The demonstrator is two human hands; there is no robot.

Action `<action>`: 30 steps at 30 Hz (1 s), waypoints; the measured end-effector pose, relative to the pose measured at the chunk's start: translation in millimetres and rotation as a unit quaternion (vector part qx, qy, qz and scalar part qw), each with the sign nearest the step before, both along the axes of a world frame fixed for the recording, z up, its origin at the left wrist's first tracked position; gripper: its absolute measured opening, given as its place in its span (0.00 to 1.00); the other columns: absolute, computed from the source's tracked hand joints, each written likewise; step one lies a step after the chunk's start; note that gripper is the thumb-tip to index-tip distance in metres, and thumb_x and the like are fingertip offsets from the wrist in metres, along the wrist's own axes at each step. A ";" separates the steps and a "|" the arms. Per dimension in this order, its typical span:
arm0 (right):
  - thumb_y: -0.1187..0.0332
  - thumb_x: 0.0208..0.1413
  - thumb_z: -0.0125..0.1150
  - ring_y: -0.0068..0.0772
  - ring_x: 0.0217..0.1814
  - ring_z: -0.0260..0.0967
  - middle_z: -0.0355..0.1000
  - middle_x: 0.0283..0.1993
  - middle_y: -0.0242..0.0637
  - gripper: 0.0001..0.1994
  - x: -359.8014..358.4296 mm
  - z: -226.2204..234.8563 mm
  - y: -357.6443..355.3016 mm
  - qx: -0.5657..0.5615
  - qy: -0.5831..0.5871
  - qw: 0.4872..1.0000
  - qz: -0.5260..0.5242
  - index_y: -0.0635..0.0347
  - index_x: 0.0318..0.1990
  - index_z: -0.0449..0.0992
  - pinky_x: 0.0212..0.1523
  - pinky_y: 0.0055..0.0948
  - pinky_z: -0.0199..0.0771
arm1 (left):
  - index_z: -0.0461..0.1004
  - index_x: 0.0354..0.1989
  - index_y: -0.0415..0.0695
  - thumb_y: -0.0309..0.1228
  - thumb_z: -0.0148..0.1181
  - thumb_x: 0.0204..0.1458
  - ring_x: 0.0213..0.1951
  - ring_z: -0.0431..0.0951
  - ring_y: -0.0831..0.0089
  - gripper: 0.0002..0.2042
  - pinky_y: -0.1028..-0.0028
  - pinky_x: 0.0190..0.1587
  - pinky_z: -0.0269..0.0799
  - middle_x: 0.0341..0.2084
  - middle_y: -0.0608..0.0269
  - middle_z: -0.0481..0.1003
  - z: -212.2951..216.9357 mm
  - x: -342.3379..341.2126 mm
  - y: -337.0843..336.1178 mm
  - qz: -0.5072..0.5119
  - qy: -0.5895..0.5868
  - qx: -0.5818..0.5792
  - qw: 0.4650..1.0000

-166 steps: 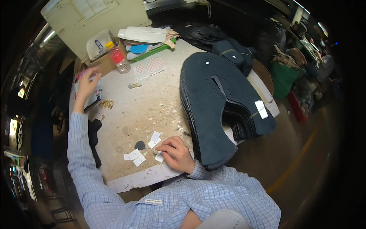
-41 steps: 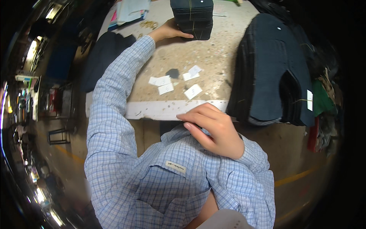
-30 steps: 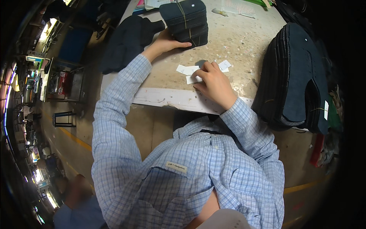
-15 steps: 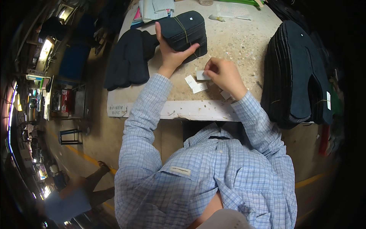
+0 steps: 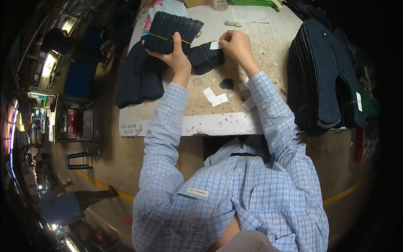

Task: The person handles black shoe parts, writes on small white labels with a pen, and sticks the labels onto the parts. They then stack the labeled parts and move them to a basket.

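My left hand (image 5: 179,61) is closed around a bundle of dark navy fabric pieces (image 5: 170,30) tied with a yellowish band. It holds this bundle tilted, with the layered edges showing. Between the fingertips of my right hand (image 5: 237,48) is a small white paper tag (image 5: 215,45). The tag is at the upper edge of a second banded dark bundle (image 5: 205,60) lying on the table; whether it is tucked under the band I cannot tell. Two loose white tags (image 5: 219,100) lie nearer to me, and other tags (image 5: 248,103) lie beside my right forearm.
A tall stack of dark cut pieces (image 5: 319,75) stands at the table's right, with a lower dark pile (image 5: 140,80) at the left. Papers (image 5: 174,7), a clear container (image 5: 220,4) and a green tray (image 5: 260,3) sit at the back. A person (image 5: 63,206) is at the far left.
My left hand has moved the upper bundle leftward and tilted it, uncovering the bundle beneath. My right hand has carried a tag up and away from the loose tags to that lower bundle.
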State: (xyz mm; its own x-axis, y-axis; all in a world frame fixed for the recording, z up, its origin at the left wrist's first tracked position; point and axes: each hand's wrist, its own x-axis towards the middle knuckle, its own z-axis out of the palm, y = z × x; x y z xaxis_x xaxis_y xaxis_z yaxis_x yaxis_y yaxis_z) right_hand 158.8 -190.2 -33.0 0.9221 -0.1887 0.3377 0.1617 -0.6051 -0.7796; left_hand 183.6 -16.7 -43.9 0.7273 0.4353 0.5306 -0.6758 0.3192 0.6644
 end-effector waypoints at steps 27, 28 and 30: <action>0.73 0.42 0.65 0.46 0.50 0.68 0.69 0.42 0.42 0.11 -107.1 -6.2 29.6 -0.189 -0.001 0.939 0.287 0.59 0.37 0.78 0.47 0.39 0.74 | 0.41 0.66 0.49 0.23 0.74 0.35 0.54 0.66 0.66 0.52 0.67 0.58 0.67 0.54 0.56 0.57 8.3 -11.5 10.3 -0.026 -0.112 0.348 0.930; 0.73 0.42 0.65 0.45 0.52 0.67 0.69 0.43 0.42 0.12 -102.8 -10.7 31.9 -0.193 0.012 0.928 0.320 0.60 0.37 0.78 0.48 0.39 0.73 | 0.41 0.66 0.50 0.23 0.74 0.35 0.54 0.66 0.66 0.52 0.66 0.58 0.67 0.54 0.56 0.57 7.5 -11.8 8.7 -0.039 -0.104 0.346 0.932; 0.72 0.42 0.66 0.44 0.51 0.66 0.68 0.43 0.39 0.11 -95.0 -16.0 33.4 -0.171 0.030 0.930 0.324 0.59 0.36 0.78 0.48 0.38 0.73 | 0.41 0.66 0.50 0.23 0.74 0.35 0.55 0.65 0.65 0.52 0.66 0.58 0.67 0.54 0.56 0.57 6.9 -11.1 7.6 -0.032 -0.104 0.365 0.925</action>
